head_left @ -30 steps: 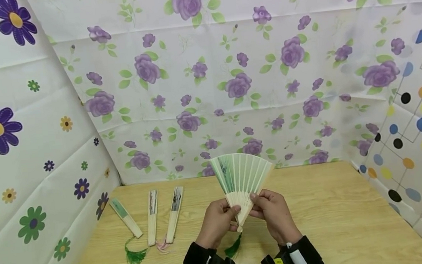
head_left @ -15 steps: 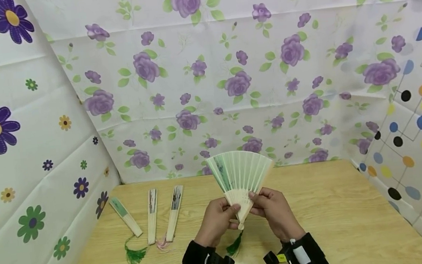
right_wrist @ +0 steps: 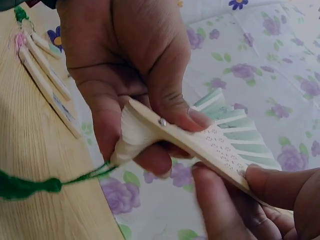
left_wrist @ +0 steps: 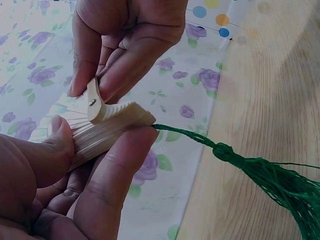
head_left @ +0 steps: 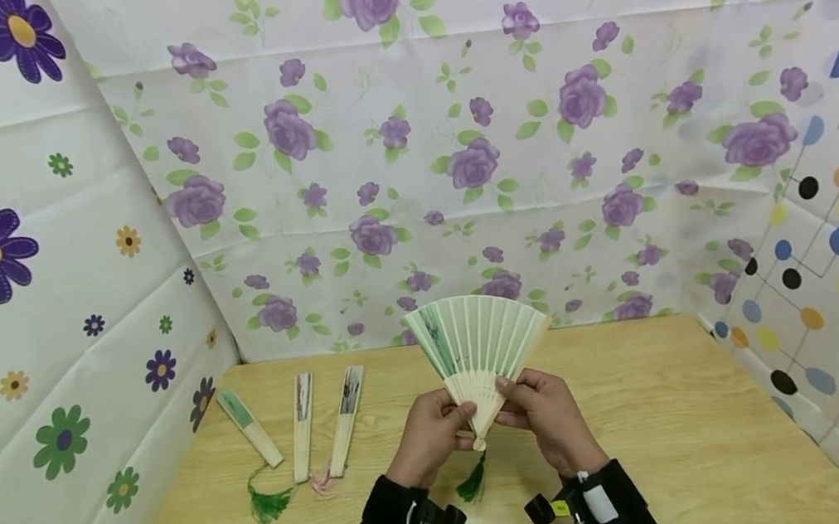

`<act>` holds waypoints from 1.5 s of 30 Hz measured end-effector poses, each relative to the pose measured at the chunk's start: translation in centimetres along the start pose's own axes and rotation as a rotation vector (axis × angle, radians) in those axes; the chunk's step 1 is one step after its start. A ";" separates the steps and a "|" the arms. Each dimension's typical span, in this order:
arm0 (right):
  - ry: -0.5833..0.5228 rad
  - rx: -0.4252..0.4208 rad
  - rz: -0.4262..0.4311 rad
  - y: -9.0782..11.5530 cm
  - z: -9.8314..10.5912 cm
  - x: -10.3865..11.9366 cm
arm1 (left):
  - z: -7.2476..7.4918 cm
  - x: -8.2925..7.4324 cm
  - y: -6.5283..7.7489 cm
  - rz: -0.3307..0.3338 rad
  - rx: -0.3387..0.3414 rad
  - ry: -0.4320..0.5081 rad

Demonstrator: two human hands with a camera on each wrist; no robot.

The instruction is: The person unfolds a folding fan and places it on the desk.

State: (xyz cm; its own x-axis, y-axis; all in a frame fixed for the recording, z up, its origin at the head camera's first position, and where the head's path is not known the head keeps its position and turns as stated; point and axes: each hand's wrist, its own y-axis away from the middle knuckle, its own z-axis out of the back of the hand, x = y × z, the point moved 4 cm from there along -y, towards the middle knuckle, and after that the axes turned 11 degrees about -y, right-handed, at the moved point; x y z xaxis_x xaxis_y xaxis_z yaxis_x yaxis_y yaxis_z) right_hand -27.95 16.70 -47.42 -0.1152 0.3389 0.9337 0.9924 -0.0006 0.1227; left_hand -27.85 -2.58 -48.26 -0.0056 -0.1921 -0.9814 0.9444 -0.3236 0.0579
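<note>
A pale green folding fan [head_left: 475, 344] with cream ribs is spread partway between both hands, in the middle of the head view. My left hand [head_left: 429, 434] pinches the ribs low on the left, thumb in front. On the other side my right hand [head_left: 547, 417] pinches the outer rib, its thumb also in front. In the left wrist view the riveted end of the fan [left_wrist: 102, 122] shows, its ribs stacked. A green tassel [left_wrist: 265, 175] hangs from that end. The pierced pattern on the ribs shows beside the fingers in the right wrist view.
Three folded fans lie on the wooden table [head_left: 666, 423] to the left: a green one [head_left: 250, 431] with a green tassel [head_left: 270, 505], a middle one [head_left: 303, 429], and a dark-printed one [head_left: 347, 422]. Pink tassel threads [head_left: 324, 482] lie between them. Floral cloth [head_left: 426, 170] hangs behind.
The fan has spread wider, its left edge moving further left and its right edge slightly right. Both hands have risen a little in view, still gripping it.
</note>
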 end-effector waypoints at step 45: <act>-0.143 0.067 0.045 -0.1 -0.3 -0.7 | 0.8 -0.4 0.2 -0.014 -0.136 0.037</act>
State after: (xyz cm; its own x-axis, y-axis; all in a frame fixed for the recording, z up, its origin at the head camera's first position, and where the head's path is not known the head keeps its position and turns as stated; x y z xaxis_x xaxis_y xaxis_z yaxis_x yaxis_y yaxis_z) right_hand -27.96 16.17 -47.94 -0.0678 0.4705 0.8798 0.9976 0.0419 0.0544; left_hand -27.94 -3.32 -47.74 -0.0095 -0.1537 -0.9881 0.9801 -0.1971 0.0212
